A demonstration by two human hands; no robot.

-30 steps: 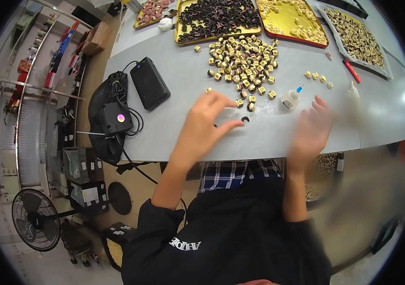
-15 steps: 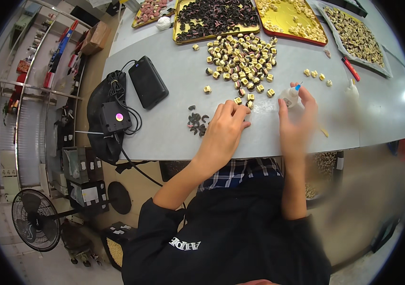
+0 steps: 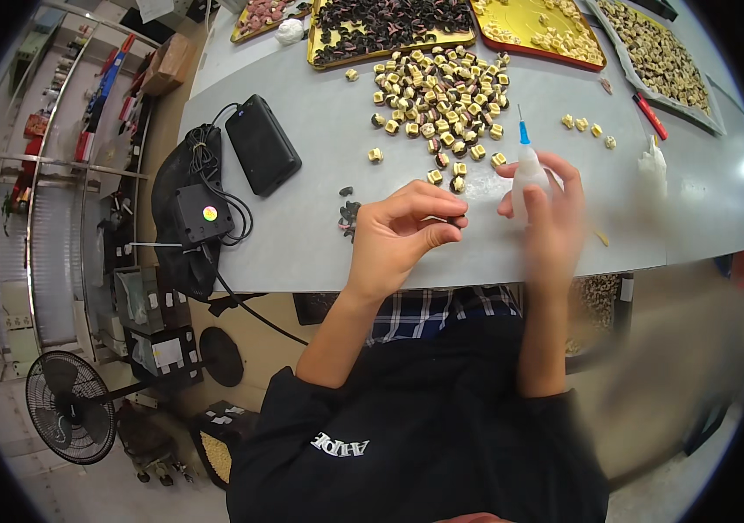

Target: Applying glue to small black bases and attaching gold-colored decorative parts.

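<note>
My left hand (image 3: 398,240) is raised just over the near part of the grey table, thumb and fingertips pinched on a small dark piece (image 3: 457,220) that is mostly hidden. My right hand (image 3: 555,231) grips a white squeeze bottle (image 3: 530,174), its blue-based needle tip (image 3: 524,131) pointing up and away from me. Beyond both hands spreads a heap of small cream-and-dark blocks (image 3: 442,100), with a few strays at its near end. Loose dark curved pieces (image 3: 348,218) lie left of my left hand.
A yellow tray of dark pieces (image 3: 313,54), a red-rimmed yellow tray of cream pieces (image 3: 555,74) and a white-lined tray (image 3: 716,122) line the far side. A black power bank (image 3: 263,144) and cabled box (image 3: 202,213) sit left. A red marker (image 3: 649,116) and white bottle (image 3: 652,170) lie right.
My left hand has lifted from the table by the heap and now pinches a small dark piece. The bottle in my right hand has turned from tilted right to upright.
</note>
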